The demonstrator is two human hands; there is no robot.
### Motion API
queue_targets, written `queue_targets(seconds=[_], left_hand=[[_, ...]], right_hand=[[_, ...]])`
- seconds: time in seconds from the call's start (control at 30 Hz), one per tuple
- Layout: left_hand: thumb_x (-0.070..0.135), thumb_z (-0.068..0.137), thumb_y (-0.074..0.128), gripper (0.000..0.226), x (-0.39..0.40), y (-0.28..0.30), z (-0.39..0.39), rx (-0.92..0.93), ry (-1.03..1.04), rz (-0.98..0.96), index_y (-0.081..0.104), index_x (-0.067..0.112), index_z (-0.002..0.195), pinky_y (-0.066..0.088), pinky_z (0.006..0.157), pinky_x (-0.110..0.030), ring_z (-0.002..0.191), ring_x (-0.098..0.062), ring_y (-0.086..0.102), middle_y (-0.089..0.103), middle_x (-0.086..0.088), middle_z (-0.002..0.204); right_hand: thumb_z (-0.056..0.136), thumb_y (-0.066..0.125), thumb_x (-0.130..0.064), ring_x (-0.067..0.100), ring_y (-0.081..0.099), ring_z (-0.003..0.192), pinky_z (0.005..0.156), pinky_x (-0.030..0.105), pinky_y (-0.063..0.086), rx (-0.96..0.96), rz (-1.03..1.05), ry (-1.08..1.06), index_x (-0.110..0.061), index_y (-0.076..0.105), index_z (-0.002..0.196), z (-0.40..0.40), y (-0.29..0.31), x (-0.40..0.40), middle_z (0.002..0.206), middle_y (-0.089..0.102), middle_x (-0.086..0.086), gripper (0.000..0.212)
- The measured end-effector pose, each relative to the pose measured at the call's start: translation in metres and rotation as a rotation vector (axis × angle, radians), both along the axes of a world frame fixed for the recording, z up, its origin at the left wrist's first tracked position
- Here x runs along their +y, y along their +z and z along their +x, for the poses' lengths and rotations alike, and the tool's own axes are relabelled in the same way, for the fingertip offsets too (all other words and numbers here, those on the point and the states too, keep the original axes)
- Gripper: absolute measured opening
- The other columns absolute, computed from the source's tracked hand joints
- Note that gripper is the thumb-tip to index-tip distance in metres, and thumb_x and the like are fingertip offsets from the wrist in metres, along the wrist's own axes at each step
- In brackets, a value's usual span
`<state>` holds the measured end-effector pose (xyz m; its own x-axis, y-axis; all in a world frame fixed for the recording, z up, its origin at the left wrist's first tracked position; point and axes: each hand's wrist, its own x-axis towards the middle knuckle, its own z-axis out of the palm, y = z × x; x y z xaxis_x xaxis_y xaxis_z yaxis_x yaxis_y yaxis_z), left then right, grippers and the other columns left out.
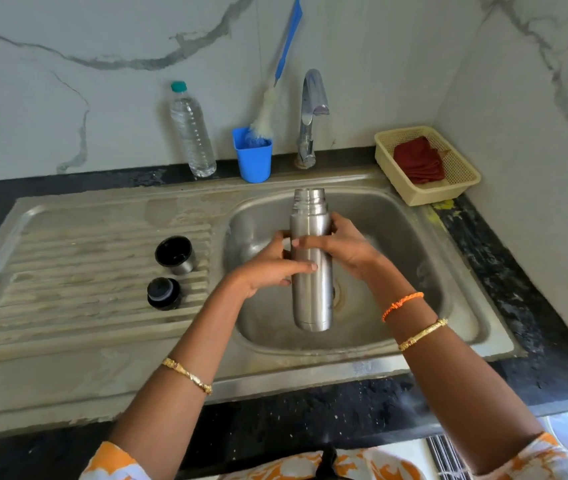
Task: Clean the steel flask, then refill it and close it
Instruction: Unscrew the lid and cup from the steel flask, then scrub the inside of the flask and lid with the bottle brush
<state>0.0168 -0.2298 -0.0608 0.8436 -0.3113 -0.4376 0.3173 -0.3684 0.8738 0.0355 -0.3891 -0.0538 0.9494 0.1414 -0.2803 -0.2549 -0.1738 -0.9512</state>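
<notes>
An open steel flask (311, 292) is held upright over the sink basin (414, 237), its threaded mouth bare. My left hand (270, 268) wraps its fingers round the flask's middle from the left. My right hand (341, 245) grips the upper body from the right, fingers across the front. The flask's cup lid (175, 254) lies mouth-up on the drainboard, and the black stopper (164, 293) sits just in front of it. A tap (312, 112) stands behind the basin; no water runs from it.
A plastic water bottle (192, 133) and a blue cup (253, 157) holding a bottle brush (265, 116) stand on the counter behind the sink. A cream basket (462, 181) with a red cloth (417, 161) sits at the back right. Marble walls close in behind and right.
</notes>
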Motion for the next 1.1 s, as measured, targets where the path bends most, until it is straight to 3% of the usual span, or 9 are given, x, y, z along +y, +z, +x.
queue_targets(seconds=[0.13,0.23,0.3,0.37,0.5,0.67,0.83,0.97,1.1], left_hand=[[0.003,0.073,0.080,0.105,0.013,0.027,0.012,-0.311,0.054,-0.017,0.013,0.029,0.149,0.045,0.102,-0.035,0.124,-0.018,0.048,0.042,-0.005,0.139],[0.023,0.064,0.085,0.099,0.014,0.040,0.014,-0.319,0.082,-0.106,0.024,0.030,0.143,0.046,0.101,-0.034,0.123,-0.017,0.051,0.048,-0.003,0.135],[0.032,0.061,0.087,0.088,0.006,0.044,0.012,-0.328,0.180,-0.164,0.040,0.023,0.135,0.053,0.089,-0.028,0.113,-0.014,0.060,0.059,-0.001,0.126],[0.021,0.071,0.084,0.063,-0.008,0.050,0.008,-0.370,0.345,-0.236,0.054,0.012,0.126,0.054,0.075,-0.019,0.097,-0.009,0.067,0.068,-0.002,0.110],[0.017,0.072,0.084,0.040,-0.024,0.050,0.007,-0.483,0.625,-0.265,0.067,0.011,0.108,0.057,0.075,-0.026,0.087,-0.011,0.071,0.074,-0.002,0.096],[0.026,0.070,0.085,0.032,-0.023,0.050,0.011,-0.458,0.829,-0.280,0.067,0.024,0.096,0.057,0.081,-0.035,0.088,-0.007,0.069,0.073,0.004,0.094],[0.029,0.073,0.082,0.045,-0.027,0.050,0.007,-0.412,0.805,-0.278,0.057,0.022,0.111,0.059,0.081,-0.042,0.093,-0.010,0.067,0.069,0.004,0.101],[0.026,0.076,0.080,0.029,-0.032,0.043,0.005,-0.303,0.932,-0.321,0.062,0.025,0.098,0.057,0.071,-0.036,0.080,-0.007,0.065,0.068,0.008,0.087],[0.030,0.072,0.083,0.032,-0.015,0.039,0.008,-0.225,1.106,-0.340,0.062,0.026,0.096,0.057,0.078,-0.043,0.085,-0.009,0.065,0.068,0.008,0.089]], right_hand=[[0.059,0.085,-0.011,0.015,0.064,0.094,0.083,0.029,0.053,-0.180,-0.186,0.148,-0.016,0.060,0.113,0.002,0.014,-0.006,0.100,0.068,-0.001,0.059],[0.058,0.087,-0.012,0.012,0.066,0.094,0.088,0.029,0.053,-0.258,-0.128,0.160,-0.025,0.064,0.108,0.002,0.026,-0.005,0.100,0.071,-0.003,0.057],[0.059,0.087,-0.016,0.009,0.066,0.095,0.088,0.027,0.052,-0.325,-0.118,0.204,-0.028,0.063,0.110,0.003,0.038,-0.003,0.101,0.071,-0.005,0.057],[0.058,0.086,-0.027,0.008,0.064,0.098,0.089,0.027,0.050,-0.439,-0.175,0.268,-0.027,0.062,0.115,0.004,0.046,0.001,0.104,0.069,-0.008,0.062],[0.062,0.083,-0.029,0.006,0.055,0.103,0.084,0.015,0.043,-0.550,-0.332,0.211,-0.026,0.055,0.124,0.005,0.043,0.004,0.115,0.058,-0.009,0.068],[0.064,0.083,-0.037,0.015,0.051,0.104,0.079,0.020,0.039,-0.455,-0.540,0.291,-0.017,0.041,0.134,0.003,0.004,-0.016,0.115,0.047,-0.004,0.084],[0.062,0.083,-0.042,0.013,0.054,0.099,0.080,0.024,0.047,-0.362,-0.509,0.319,-0.024,0.047,0.129,0.004,-0.007,-0.036,0.112,0.054,-0.004,0.079],[0.074,0.078,-0.033,0.004,0.055,0.099,0.078,0.010,0.042,-0.086,-0.371,0.577,-0.030,0.049,0.123,0.022,0.019,-0.047,0.109,0.055,-0.016,0.058],[0.085,0.067,-0.024,0.009,0.060,0.100,0.093,0.025,0.045,-0.222,-0.309,0.295,-0.016,0.064,0.114,0.061,0.040,-0.026,0.114,0.065,-0.002,0.030]])
